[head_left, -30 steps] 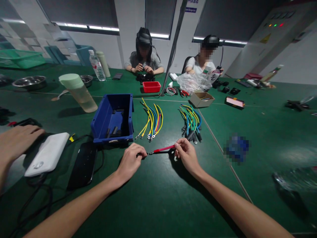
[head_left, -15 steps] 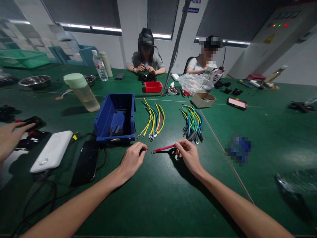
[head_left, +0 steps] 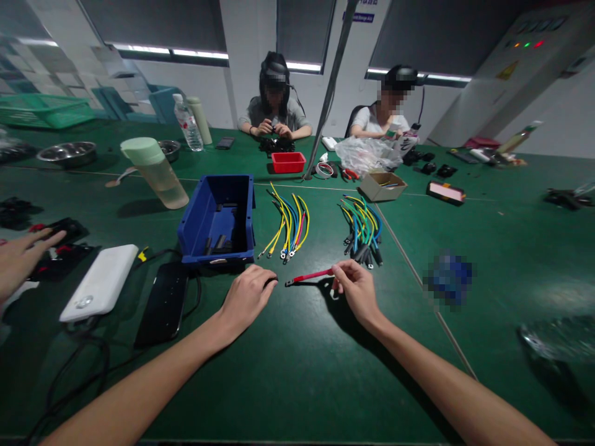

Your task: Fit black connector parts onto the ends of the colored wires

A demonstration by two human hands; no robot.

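Observation:
Between the thumb and fingers of my right hand (head_left: pixel 357 286) is a short red wire (head_left: pixel 312 275) with a metal ring terminal on its free end, pointing left. My left hand (head_left: pixel 247 298) is closed around a small black piece (head_left: pixel 271 280), likely a black tube, mostly covered by the fingers. A small gap separates it from the terminal. Beyond my left hand stands a blue bin (head_left: pixel 186 238) with several short black tubes (head_left: pixel 218 243) inside. Yellow, blue and red wires (head_left: pixel 289 226) lie behind the gap. Farther right rests a bunch of wires with black sleeves (head_left: pixel 363 229).
At left are a white power bank (head_left: pixel 100 282), a black phone (head_left: pixel 162 303) and another person's hand (head_left: pixel 21 257). A green-lidded bottle (head_left: pixel 155 173), red tray (head_left: pixel 288 163) and small cardboard box (head_left: pixel 382 187) stand farther back. Two people sit across the green table (head_left: pixel 297 384).
My left hand's fingertips have turned slightly, and more of the black piece shows. The red wire stays in my right hand, nearly in place.

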